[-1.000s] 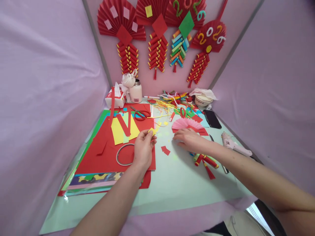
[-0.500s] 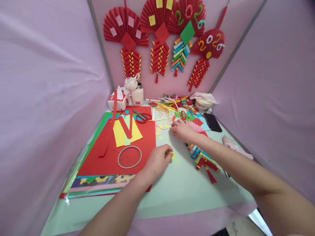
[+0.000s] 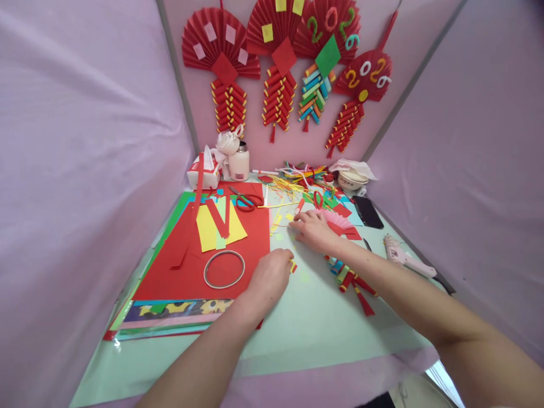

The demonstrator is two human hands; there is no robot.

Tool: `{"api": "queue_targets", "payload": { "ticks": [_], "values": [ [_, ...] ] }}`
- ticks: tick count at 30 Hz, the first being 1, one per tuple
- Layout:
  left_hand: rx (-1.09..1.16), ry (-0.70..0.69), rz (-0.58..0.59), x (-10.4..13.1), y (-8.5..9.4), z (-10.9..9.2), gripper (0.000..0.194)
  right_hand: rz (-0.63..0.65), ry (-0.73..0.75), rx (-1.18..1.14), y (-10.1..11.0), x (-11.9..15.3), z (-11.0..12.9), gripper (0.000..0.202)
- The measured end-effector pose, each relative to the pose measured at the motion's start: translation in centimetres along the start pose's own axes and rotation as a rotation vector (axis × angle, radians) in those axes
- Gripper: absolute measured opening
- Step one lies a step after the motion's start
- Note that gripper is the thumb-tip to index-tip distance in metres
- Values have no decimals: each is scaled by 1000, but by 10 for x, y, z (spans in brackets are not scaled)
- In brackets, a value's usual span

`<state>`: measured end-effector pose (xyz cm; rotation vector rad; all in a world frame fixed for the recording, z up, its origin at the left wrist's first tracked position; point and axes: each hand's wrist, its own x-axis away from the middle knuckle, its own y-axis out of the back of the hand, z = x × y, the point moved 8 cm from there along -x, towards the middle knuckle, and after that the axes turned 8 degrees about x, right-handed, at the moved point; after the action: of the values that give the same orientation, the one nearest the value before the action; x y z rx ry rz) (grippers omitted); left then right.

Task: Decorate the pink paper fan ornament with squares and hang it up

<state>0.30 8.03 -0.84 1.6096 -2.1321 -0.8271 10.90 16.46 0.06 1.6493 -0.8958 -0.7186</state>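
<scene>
The left hand (image 3: 272,276) is pinched shut on a small red-and-yellow paper scrap (image 3: 292,265) at the tabletop's (image 3: 314,323) centre. At about two o'clock from it, the right hand (image 3: 312,229) lies flat, fingers spread, against a pink pleated paper fan (image 3: 338,218). A strand of rolled paper firecrackers (image 3: 351,277) lies at four o'clock, seemingly assembled; the fan looks undecorated, so trimming it likely remains. Four finished ornaments (image 3: 284,73) hang at twelve.

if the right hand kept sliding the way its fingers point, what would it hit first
The right hand points left and slightly away across the table. Probably the small yellow paper scraps come first, then the edge of the red paper sheet; depth is hard to judge.
</scene>
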Motion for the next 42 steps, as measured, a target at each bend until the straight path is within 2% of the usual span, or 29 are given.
{"api": "queue_targets", "payload": {
  "ticks": [4, 8, 15, 20, 25, 32, 38, 42],
  "values": [
    [75, 18, -85, -1, 5, 7, 31, 20, 29, 0, 0, 20, 11, 27],
    [59, 28, -137, -1, 11, 9, 29, 35, 36, 75, 3, 47, 26, 29],
    [-132, 45, 15, -1, 3, 4, 22, 130, -22, 104, 13, 98, 51, 24],
    [-157, 22, 112, 4, -3, 1, 17, 101, -105, -37, 16, 112, 47, 30],
    [-89, 20, 192, 6, -6, -2, 14, 35, -191, -129, 18, 118, 36, 33],
    [-71, -63, 285, 8, -18, -8, 15, 118, -170, -41, 11, 119, 40, 28],
    [-155, -78, 283, 10, -22, -8, 13, 153, -126, 97, 8, 81, 35, 26],
    [-143, -31, 278, 9, -21, -3, 12, 113, -165, 91, 20, 58, 24, 35]
  ]
}}
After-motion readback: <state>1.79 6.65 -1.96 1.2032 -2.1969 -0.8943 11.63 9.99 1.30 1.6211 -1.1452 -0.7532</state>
